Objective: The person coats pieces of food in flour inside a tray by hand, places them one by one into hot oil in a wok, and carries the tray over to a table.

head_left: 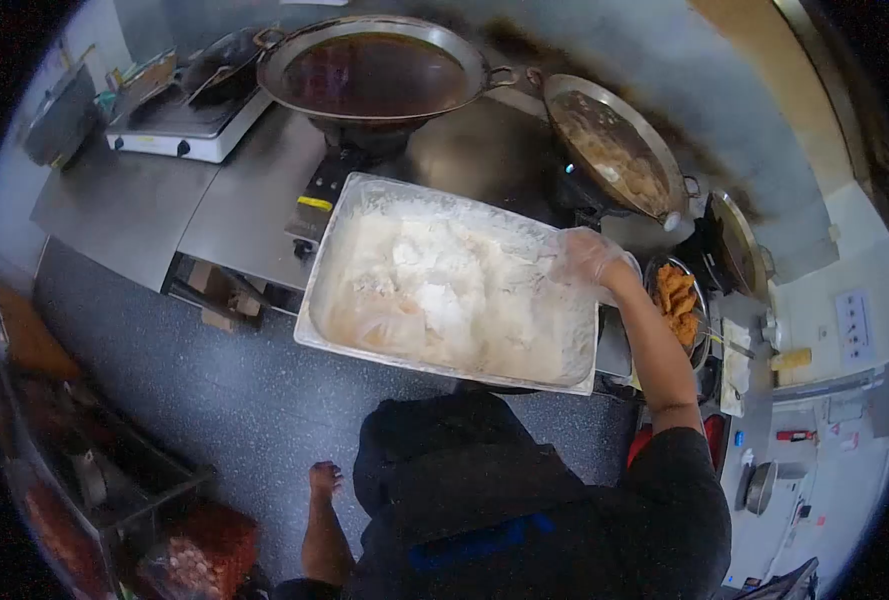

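Observation:
A large metal tray (309,300) of white flour (439,270) sits at the counter's front edge, slightly tilted in view. Pale lumps coated in flour lie towards its left side. My right hand (586,258), in a clear plastic glove, is at the tray's upper right corner, over the flour and rim. Its fingers are dusted white and blurred, so their grip is unclear. Low beside my body hangs my left hand (326,478), away from the tray, its fingers loosely bent and apart with nothing visible in them.
Behind the tray stand a wide pan of dark oil (374,75) and a pan with pale food frying (614,150). Fried golden pieces (676,300) fill a bowl at right. A white hot plate (179,125) is at left; a red mesh bag (209,550) lies low left.

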`<state>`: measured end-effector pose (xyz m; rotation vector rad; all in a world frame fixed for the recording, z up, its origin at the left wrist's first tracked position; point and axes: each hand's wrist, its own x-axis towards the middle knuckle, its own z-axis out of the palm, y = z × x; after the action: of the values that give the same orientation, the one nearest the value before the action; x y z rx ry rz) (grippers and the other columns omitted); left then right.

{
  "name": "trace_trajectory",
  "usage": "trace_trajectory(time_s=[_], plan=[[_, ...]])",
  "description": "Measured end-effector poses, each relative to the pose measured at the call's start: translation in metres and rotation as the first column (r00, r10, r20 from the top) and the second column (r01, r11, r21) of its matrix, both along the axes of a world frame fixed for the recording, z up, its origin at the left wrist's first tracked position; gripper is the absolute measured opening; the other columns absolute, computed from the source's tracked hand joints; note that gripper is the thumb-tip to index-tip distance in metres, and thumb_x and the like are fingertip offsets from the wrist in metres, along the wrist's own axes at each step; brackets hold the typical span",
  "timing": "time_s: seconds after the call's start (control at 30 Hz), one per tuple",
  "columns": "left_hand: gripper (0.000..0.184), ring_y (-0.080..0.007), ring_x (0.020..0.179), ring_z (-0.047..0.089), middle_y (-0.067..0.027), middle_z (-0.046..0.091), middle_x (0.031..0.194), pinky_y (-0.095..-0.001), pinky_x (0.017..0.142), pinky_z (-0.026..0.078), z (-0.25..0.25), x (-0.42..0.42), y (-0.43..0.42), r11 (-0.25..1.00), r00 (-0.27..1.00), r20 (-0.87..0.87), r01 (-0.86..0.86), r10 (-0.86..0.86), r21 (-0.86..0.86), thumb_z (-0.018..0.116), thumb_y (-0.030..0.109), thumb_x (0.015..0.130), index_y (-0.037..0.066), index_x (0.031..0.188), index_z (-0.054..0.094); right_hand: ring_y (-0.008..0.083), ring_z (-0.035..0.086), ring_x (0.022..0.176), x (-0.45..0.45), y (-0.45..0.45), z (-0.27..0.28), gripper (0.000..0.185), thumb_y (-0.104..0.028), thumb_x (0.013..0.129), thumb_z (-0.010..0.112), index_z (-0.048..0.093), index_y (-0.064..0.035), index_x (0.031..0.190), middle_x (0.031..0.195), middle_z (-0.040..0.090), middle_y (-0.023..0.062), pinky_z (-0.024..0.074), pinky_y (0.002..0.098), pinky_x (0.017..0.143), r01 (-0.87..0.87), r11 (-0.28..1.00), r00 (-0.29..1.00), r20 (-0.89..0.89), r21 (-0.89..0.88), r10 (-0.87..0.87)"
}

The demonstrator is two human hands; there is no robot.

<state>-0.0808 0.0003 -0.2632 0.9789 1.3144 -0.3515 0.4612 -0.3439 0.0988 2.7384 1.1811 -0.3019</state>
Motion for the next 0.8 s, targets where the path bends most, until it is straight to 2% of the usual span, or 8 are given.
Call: trace_trajectory(time_s=[0.1, 0.2, 0.33, 0.4, 0.47, 0.6, 0.7, 0.8], plan=[[0.021, -0.0231, 0.058, 0.057, -0.0116, 0.06, 0.081, -0.0374, 0.046, 0.044, 0.013, 0.006, -0.011, 0.998, 0.997, -0.059, 0.049, -0.047, 0.03, 0.042, 0.02, 0.084, 0.007, 0.096, 0.053, 0.0304, 0.057, 0.086, -0.054, 0.05, 0.112, 0.031, -0.023, 0.071, 0.059, 0.059, -0.0088, 0.098, 0.088, 0.059, 0.0151, 0.0451, 0.0351, 0.076, 0.023, 0.999, 0.999, -0.042, -0.043, -0.025], [0.02, -0.0228, 0.06, 0.057, -0.0112, 0.059, 0.081, -0.0371, 0.047, 0.044, -0.018, -0.008, -0.012, 0.996, 0.998, 0.008, 0.056, -0.055, -0.062, 0.041, 0.019, 0.084, 0.006, 0.091, 0.055, 0.0304, 0.056, 0.086, -0.046, 0.039, 0.151, 0.025, -0.022, 0.078, 0.054, 0.058, -0.0091, 0.1, 0.086, 0.059, 0.0138, 0.0448, 0.035, 0.077, -0.101, 0.984, 0.995, -0.008, 0.147, 0.103], [0.019, -0.0225, 0.06, 0.058, -0.0106, 0.059, 0.079, -0.037, 0.048, 0.044, 0.01, 0.014, -0.043, 0.993, 0.99, -0.115, 0.094, -0.086, 0.068, 0.041, 0.017, 0.084, 0.006, 0.088, 0.056, 0.0305, 0.056, 0.085, -0.023, 0.015, 0.204, 0.027, -0.024, 0.081, 0.053, 0.058, -0.0081, 0.103, 0.089, 0.059, 0.014, 0.0444, 0.0342, 0.079, -0.288, 0.932, 0.953, 0.163, 0.221, 0.255], [0.018, -0.0229, 0.058, 0.058, -0.0104, 0.059, 0.076, -0.0362, 0.047, 0.045, 0.029, 0.021, -0.062, 0.946, 0.953, 0.132, 0.242, -0.273, 0.214, 0.043, 0.016, 0.083, 0.005, 0.088, 0.055, 0.0298, 0.056, 0.087, -0.022, 0.015, 0.251, 0.03, -0.026, 0.082, 0.052, 0.057, -0.0083, 0.106, 0.094, 0.059, 0.0129, 0.0444, 0.0343, 0.079, -0.074, 0.941, 0.988, -0.101, 0.329, 0.113], [0.017, -0.0231, 0.058, 0.058, -0.0103, 0.058, 0.074, -0.0358, 0.047, 0.045, 0.05, 0.039, -0.084, 0.899, 0.89, 0.246, 0.3, -0.384, 0.318, 0.044, 0.015, 0.082, 0.004, 0.088, 0.055, 0.0283, 0.056, 0.09, 0.002, -0.001, 0.277, 0.032, -0.025, 0.081, 0.054, 0.058, -0.0076, 0.107, 0.101, 0.059, 0.0124, 0.0447, 0.0343, 0.08, -0.142, 0.94, 0.99, 0.018, 0.311, 0.143], [0.019, -0.0257, 0.062, 0.059, -0.0113, 0.059, 0.075, -0.0383, 0.051, 0.047, 0.083, 0.082, -0.134, 0.975, 0.996, -0.018, 0.092, -0.09, 0.201, 0.043, 0.016, 0.083, 0.005, 0.083, 0.059, 0.0279, 0.058, 0.089, 0.046, -0.038, 0.313, 0.031, -0.023, 0.078, 0.056, 0.06, -0.0067, 0.104, 0.103, 0.059, 0.0137, 0.0449, 0.0344, 0.08, -0.198, 0.929, 0.963, 0.237, 0.312, 0.126], [0.02, -0.0264, 0.066, 0.061, -0.0102, 0.062, 0.075, -0.0374, 0.054, 0.048, -0.049, 0.048, -0.148, 0.978, 0.97, 0.175, -0.185, 0.167, 0.092, 0.045, 0.019, 0.08, 0.008, 0.082, 0.062, 0.028, 0.058, 0.086, 0.083, -0.075, 0.326, 0.032, -0.021, 0.077, 0.057, 0.059, -0.008, 0.105, 0.101, 0.06, 0.0138, 0.0448, 0.035, 0.08, -0.31, 0.896, 0.919, 0.34, 0.319, 0.198], [0.02, -0.0242, 0.067, 0.062, -0.0079, 0.063, 0.075, -0.0359, 0.056, 0.048, -0.037, 0.042, -0.157, 0.916, 0.942, 0.19, 0.198, -0.276, 0.348, 0.048, 0.023, 0.077, 0.012, 0.081, 0.064, 0.0276, 0.058, 0.087, 0.106, -0.095, 0.324, 0.029, -0.02, 0.077, 0.055, 0.058, -0.0057, 0.102, 0.098, 0.06, 0.0141, 0.0446, 0.0358, 0.081, -0.064, 0.956, 0.967, 0.255, 0.286, -0.011]])
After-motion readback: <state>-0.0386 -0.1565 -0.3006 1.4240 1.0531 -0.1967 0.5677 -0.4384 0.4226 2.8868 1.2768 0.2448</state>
